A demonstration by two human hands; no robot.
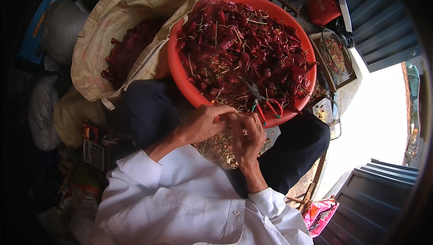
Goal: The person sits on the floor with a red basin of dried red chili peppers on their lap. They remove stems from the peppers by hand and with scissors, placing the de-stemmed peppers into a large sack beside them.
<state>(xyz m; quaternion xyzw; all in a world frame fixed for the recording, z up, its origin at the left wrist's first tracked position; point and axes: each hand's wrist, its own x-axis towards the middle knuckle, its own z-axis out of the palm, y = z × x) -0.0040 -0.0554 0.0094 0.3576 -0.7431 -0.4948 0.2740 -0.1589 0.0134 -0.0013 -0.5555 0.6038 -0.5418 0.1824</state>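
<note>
A large red plastic basin [176, 72], heaped with dried red chili peppers [233, 45], stands before my knees. At its near rim my left hand [206, 121] and my right hand [248, 130] meet, their fingertips pinched together around a thin pale stem [238, 109]. Whether one or both hands grip it is hard to tell. Scissors [260, 101] with red and green wrapped handles lie on the chilies just beyond my right hand. To the left of the basin, a woven sack [91, 52] with its mouth open holds more red chilies [135, 49].
Stem scraps [220, 148] lie below my hands, between my knees. On the right, a wire basket [333, 54] of chili bits rests in a wooden tray [333, 84]. A small radio-like device [94, 153] and plastic bags [44, 109] are on the left. Metal doors [382, 25] stand at right.
</note>
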